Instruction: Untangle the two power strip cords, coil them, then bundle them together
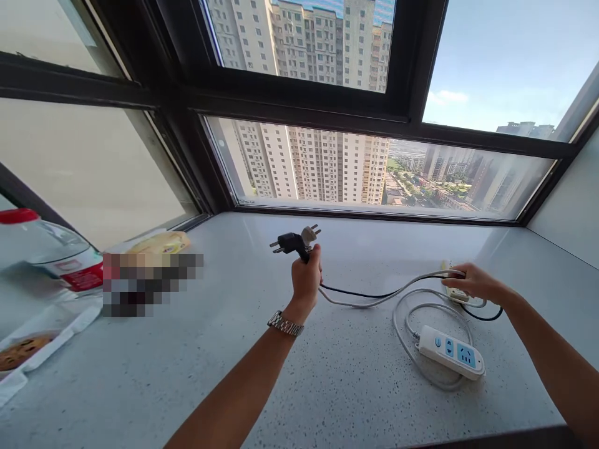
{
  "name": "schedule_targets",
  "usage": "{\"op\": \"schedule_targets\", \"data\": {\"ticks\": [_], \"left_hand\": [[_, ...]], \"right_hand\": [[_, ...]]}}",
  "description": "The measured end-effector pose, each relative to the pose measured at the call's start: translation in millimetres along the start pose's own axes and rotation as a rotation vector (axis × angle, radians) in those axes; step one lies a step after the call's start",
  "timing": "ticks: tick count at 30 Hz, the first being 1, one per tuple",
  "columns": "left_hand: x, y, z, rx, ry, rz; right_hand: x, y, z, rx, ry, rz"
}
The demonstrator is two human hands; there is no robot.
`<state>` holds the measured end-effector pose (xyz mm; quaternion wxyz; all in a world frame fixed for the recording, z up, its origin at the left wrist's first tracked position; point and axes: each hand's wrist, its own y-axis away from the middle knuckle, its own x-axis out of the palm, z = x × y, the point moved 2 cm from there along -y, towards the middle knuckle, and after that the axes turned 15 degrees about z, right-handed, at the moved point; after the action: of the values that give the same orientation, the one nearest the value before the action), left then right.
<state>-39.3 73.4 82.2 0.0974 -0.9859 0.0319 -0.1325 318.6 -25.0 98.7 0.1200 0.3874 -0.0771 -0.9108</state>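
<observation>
My left hand is closed round two plugs held up above the sill: a black plug and a grey plug, prongs pointing left and up. A black cable and a grey cable run from them to the right. My right hand rests closed over the cables and a pale power strip mostly hidden beneath it. A white power strip with blue sockets lies nearer me, its grey cord looped around it.
The speckled grey window sill meets a large window at the back. At the left stand a clear bottle with a red cap, a yellow packet and a white wrapper holding a biscuit.
</observation>
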Motion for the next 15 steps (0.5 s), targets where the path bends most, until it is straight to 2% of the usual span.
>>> {"op": "schedule_targets", "data": {"ticks": [2, 6, 10, 13, 15], "left_hand": [[5, 10, 1, 0.003, -0.045, 0.021], [13, 24, -6, -0.035, -0.020, 0.154], [8, 30, 2, -0.183, 0.034, 0.386], [0, 35, 17, -0.300, 0.076, 0.471], [0, 42, 23, -0.322, 0.027, 0.518]], "right_hand": [[13, -1, 26, -0.049, -0.163, 0.052], [34, -9, 58, -0.182, -0.471, 0.022], [49, -19, 76, -0.344, -0.555, -0.052], [54, -22, 91, -0.430, -0.592, -0.128], [57, -25, 101, -0.468, -0.610, -0.186]]}}
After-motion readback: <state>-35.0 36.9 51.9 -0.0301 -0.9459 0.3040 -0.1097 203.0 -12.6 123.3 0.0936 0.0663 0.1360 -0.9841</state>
